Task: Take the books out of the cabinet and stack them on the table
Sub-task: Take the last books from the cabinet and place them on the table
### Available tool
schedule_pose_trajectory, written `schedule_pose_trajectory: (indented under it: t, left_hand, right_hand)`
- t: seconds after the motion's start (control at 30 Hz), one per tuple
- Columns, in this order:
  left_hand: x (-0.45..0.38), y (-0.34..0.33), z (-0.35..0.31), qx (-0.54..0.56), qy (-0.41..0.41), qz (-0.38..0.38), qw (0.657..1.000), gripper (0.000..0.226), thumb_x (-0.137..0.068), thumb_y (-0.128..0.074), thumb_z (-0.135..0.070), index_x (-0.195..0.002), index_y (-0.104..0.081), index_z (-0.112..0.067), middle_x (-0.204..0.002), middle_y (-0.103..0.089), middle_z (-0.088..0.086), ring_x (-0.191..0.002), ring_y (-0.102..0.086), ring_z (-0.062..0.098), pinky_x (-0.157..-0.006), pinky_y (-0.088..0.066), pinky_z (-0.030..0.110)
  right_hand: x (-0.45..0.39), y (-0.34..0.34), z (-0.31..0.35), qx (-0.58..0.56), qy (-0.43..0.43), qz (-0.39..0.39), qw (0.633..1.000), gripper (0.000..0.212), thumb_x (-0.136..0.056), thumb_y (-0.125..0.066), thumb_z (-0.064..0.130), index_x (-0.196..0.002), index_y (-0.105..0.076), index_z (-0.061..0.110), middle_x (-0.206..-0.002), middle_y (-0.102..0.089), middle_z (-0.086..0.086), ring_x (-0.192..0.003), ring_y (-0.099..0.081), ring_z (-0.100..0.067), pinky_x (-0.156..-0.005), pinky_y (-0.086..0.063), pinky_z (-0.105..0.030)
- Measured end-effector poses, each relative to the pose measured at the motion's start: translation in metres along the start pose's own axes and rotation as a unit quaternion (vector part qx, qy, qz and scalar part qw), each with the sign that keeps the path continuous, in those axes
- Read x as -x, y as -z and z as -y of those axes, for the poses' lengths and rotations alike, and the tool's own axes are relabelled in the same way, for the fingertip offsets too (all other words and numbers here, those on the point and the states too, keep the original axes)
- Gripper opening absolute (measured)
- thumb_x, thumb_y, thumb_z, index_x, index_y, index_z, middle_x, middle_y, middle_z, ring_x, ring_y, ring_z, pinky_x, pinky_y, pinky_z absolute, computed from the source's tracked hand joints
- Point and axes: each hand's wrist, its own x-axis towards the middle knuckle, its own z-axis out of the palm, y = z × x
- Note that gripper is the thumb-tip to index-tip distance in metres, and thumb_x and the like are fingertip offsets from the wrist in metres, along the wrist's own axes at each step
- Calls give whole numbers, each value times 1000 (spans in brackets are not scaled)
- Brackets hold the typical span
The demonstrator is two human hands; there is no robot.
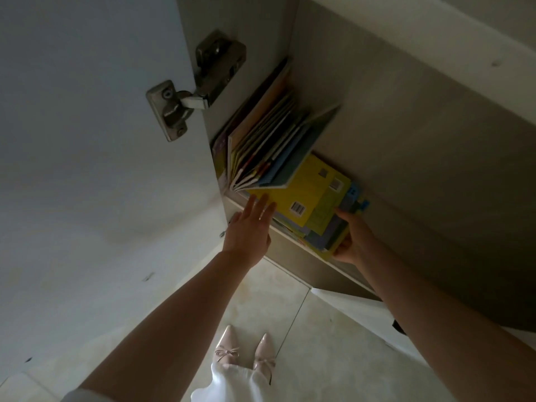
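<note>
On the cabinet's bottom shelf a flat pile of books lies with its long axis running into the cabinet, yellow cover up. The right hand grips the pile's near right corner. The left hand, fingers straight, touches its left edge. Upright books fan open behind.

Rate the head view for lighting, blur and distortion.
Head view: dim and flat, no glare; cabinet interior shadowed. Wide-angle bending stretches the forearms and door. Soft overall; left hand slightly blurred, barcode on the yellow book still discernible.
</note>
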Motion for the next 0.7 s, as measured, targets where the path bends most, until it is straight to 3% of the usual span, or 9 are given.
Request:
schedule_pose_trajectory:
  t: [0.1, 0.23, 0.33, 0.4, 0.47, 0.6, 0.7]
  left_hand:
    - [7, 4, 4, 58, 3, -46, 997, 70, -89, -60, -16, -150, -26, -21, -158, -27, 3, -144, -28, 24, -103, -46, 43]
    - [13, 16, 5, 181, 111, -126, 969, 47, -91, -59, -19, -136, -46, -14, -137, -54, 7, -120, -57, 27, -95, -53, 41]
    - [16, 29, 4, 243, 176, -175, 938, 52, -92, -60, -18, -140, -42, -12, -140, -53, 10, -123, -56, 30, -101, -49, 43]
    - [17, 41, 1, 254, 175, -206, 929, 63, -91, -61, -18, -147, -32, -13, -146, -47, 9, -126, -53, 30, -102, -45, 41]
    - [17, 51, -3, 263, 175, -219, 923, 69, -92, -61, -17, -150, -25, -15, -150, -42, 8, -126, -53, 30, -101, -45, 38]
    - [14, 57, -12, 251, 136, -187, 940, 74, -88, -65, -19, -150, -23, -20, -153, -37, 6, -131, -49, 28, -99, -47, 36]
    - [3, 63, -12, 295, 164, -198, 920, 78, -83, -70, -21, -147, -26, -18, -149, -39, 8, -126, -51, 28, -97, -48, 36]
  right_hand:
    - [-4, 5, 0, -42, 4, 30, 999, 42, -95, -49, 36, -133, -53, 18, -118, -64, -15, -101, -62, -34, -86, -52, -46]
    - [-1, 2, 9, -74, 20, 89, 993, 41, -96, -46, 41, -131, -56, 21, -119, -67, -12, -101, -66, -32, -78, -58, -47]
    - [5, -5, 16, -94, 71, 129, 985, 47, -96, -44, 47, -136, -51, 23, -131, -60, -12, -116, -59, -32, -86, -55, -47]
    - [15, -18, 22, -89, 98, 134, 982, 48, -96, -44, 48, -136, -49, 23, -130, -61, -11, -115, -61, -31, -90, -54, -47]
    - [29, -34, 28, -66, 128, 122, 982, 52, -89, -57, 46, -135, -50, 22, -129, -61, -12, -114, -61, -32, -95, -50, -51]
    - [59, -78, 45, 65, 189, 40, 979, 29, -81, -71, 22, -108, -66, 12, -104, -71, -11, -95, -69, -29, -76, -58, -45]
    - [73, -121, 59, 190, 263, 9, 946, 9, -79, -71, 16, -81, -67, 9, -86, -71, -12, -81, -71, -27, -73, -60, -44]
